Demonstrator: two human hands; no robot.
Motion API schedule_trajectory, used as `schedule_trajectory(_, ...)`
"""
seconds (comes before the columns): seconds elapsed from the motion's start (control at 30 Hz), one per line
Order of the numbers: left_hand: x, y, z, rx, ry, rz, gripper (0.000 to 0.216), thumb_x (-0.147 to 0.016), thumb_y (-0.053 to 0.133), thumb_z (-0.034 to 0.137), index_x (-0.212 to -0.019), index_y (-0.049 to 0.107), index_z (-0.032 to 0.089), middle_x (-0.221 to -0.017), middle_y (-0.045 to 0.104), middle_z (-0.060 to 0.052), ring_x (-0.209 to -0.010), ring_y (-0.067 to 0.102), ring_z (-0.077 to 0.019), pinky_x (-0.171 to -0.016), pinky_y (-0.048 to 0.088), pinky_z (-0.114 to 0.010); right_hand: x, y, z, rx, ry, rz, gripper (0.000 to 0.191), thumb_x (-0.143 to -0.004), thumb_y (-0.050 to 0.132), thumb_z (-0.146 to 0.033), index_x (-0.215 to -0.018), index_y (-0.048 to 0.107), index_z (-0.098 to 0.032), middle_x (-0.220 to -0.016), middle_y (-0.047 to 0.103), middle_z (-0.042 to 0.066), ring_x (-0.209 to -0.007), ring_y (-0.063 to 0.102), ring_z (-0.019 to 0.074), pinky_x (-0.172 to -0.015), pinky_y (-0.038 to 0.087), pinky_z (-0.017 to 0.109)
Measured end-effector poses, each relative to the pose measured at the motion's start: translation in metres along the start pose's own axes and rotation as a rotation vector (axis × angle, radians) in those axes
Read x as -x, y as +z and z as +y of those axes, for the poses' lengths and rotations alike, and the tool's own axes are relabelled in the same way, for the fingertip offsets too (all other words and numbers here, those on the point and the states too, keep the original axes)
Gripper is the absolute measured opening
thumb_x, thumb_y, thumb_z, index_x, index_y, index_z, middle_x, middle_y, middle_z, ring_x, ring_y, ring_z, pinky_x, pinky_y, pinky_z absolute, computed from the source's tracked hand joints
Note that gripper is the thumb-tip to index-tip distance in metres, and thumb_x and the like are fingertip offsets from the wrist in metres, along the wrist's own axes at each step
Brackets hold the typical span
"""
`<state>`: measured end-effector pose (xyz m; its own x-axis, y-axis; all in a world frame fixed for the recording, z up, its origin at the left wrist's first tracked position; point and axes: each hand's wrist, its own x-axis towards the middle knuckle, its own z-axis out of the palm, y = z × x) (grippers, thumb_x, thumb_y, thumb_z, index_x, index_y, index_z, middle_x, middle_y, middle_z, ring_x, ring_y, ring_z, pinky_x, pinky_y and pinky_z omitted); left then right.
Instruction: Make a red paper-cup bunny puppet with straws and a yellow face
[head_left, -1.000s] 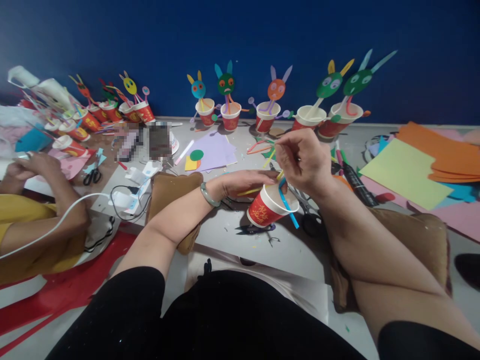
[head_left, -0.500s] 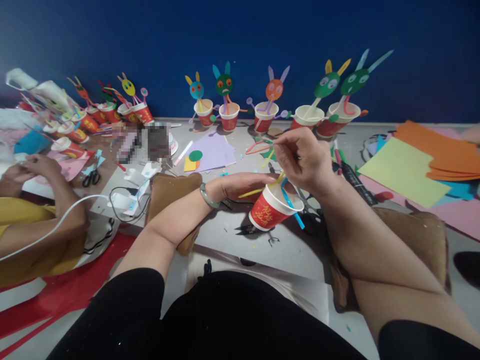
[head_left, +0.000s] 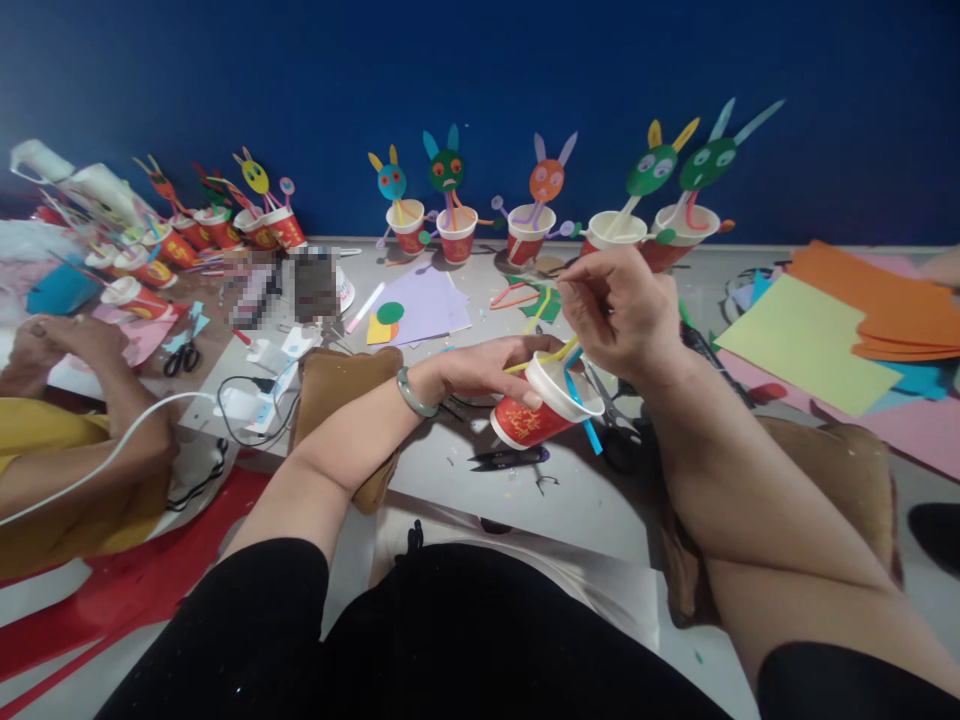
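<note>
1. Head view: the left hand point(head_left: 487, 368) grasps a red paper cup point(head_left: 525, 422) by its side, with the thumb across the rim. The cup is held off the table point(head_left: 450, 470) at the centre of the scene and tips so that its mouth faces up and to the right.
2. Just right of the cup mouth and a little farther off, the right hand point(head_left: 619, 310) has its fingers clenched in a pinch. Whatever sits between the fingertips is too thin to make out.
3. A yellow strip point(head_left: 551, 356) crosses the cup mouth and runs up under the right palm. A blue strip point(head_left: 583, 415) hangs over the near right rim and points down.
4. Tilt looks like the main risk: the blue strip seems loose and may slide out over the rim and drop to the table.
5. Grip is a second risk: the wall looks thin, so thumb pressure on the rim could dent or fold it.
6. Black snips point(head_left: 510, 458) lie on the table directly below the cup, and a dropped cup would probably land on them.
7. Red wall with gold print, plain white inside and a rolled white rim: the cup looks light, with nothing in it but the strips.
</note>
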<state>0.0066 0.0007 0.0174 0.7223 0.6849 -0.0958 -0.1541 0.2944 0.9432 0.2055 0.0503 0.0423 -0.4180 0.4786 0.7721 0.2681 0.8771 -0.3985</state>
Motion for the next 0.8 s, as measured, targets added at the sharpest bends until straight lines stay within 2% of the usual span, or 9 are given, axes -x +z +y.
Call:
schedule_trajectory(0.2,0.0,0.003,0.005,0.026,0.014,0.056,0.076,-0.05,0.114,0.046,-0.107,0.071,0.02,-0.107,0.078,-0.006,-0.104,0.074,-0.0228,-0.103,0.054,-0.039,0.005,-0.002,0.004,0.026,0.089,0.002,0.033,-0.115,0.056,-0.06,-0.118,0.074,-0.032,-0.069,0.067,-0.002,-0.056,0.062,0.019,-0.054,0.05,0.034)
schedule_trajectory(0.33,-0.001,0.001,0.003,-0.019,0.041,0.081,0.075,-0.046,0.116,0.043,-0.102,0.071,0.019,-0.102,0.075,-0.003,-0.102,0.071,-0.0209,-0.102,0.053,-0.036,0.003,-0.001,0.004,0.038,0.042,0.023,0.028,-0.116,0.056,-0.056,-0.114,0.072,-0.032,-0.07,0.066,-0.003,-0.053,0.058,0.0173,-0.051,0.047,0.033)
schedule_trajectory(0.4,-0.001,-0.001,-0.001,-0.048,0.034,0.105,0.069,-0.055,0.113,0.047,-0.104,0.073,0.019,-0.104,0.075,-0.003,-0.103,0.071,-0.0211,-0.101,0.054,-0.035,0.002,-0.001,0.004,0.026,-0.027,0.033,0.024,-0.116,0.056,-0.05,-0.113,0.07,-0.031,-0.069,0.065,-0.004,-0.049,0.054,0.0152,-0.05,0.044,0.032)
schedule_trajectory(0.5,-0.003,-0.005,-0.009,-0.034,-0.027,0.189,0.045,-0.086,0.093,0.056,-0.106,0.075,0.02,-0.108,0.077,-0.003,-0.108,0.072,-0.022,-0.102,0.057,-0.035,0.002,-0.001,0.003,0.021,-0.027,0.028,0.024,-0.116,0.057,-0.05,-0.112,0.07,-0.03,-0.069,0.065,-0.005,-0.049,0.054,0.0148,-0.05,0.044,0.031)
schedule_trajectory(0.57,-0.006,-0.006,-0.013,-0.016,-0.075,0.256,0.028,-0.099,0.078,0.048,-0.101,0.075,0.02,-0.11,0.079,-0.004,-0.116,0.073,-0.0214,-0.107,0.057,-0.034,0.002,-0.001,0.003,0.023,0.035,0.013,0.029,-0.115,0.059,-0.056,-0.111,0.072,-0.031,-0.068,0.066,-0.003,-0.052,0.057,0.0166,-0.05,0.046,0.033)
schedule_trajectory(0.63,-0.009,-0.008,-0.016,-0.004,-0.114,0.276,0.014,-0.1,0.072,0.032,-0.096,0.076,0.019,-0.113,0.082,-0.003,-0.123,0.072,-0.0192,-0.112,0.055,-0.032,0.003,0.0,0.003,0.01,0.059,0.002,0.032,-0.114,0.059,-0.06,-0.109,0.072,-0.03,-0.068,0.067,-0.001,-0.052,0.058,0.0176,-0.051,0.047,0.034)
schedule_trajectory(0.7,-0.012,-0.01,-0.018,0.025,-0.134,0.228,0.008,-0.095,0.07,0.02,-0.094,0.078,0.019,-0.116,0.084,-0.003,-0.124,0.073,-0.0179,-0.116,0.053,-0.032,0.003,0.001,0.002,0.006,0.04,-0.006,0.033,-0.115,0.058,-0.059,-0.109,0.071,-0.03,-0.068,0.067,-0.001,-0.052,0.059,0.0173,-0.05,0.048,0.033)
schedule_trajectory(0.8,-0.014,-0.013,-0.022,0.094,-0.137,0.126,0.009,-0.089,0.071,0.016,-0.091,0.079,0.018,-0.113,0.086,-0.006,-0.116,0.076,-0.0192,-0.116,0.055,-0.038,0.004,0.002,0.0,0.019,-0.013,-0.011,0.029,-0.116,0.054,-0.054,-0.111,0.069,-0.03,-0.071,0.069,-0.001,-0.053,0.06,0.0175,-0.051,0.049,0.034)
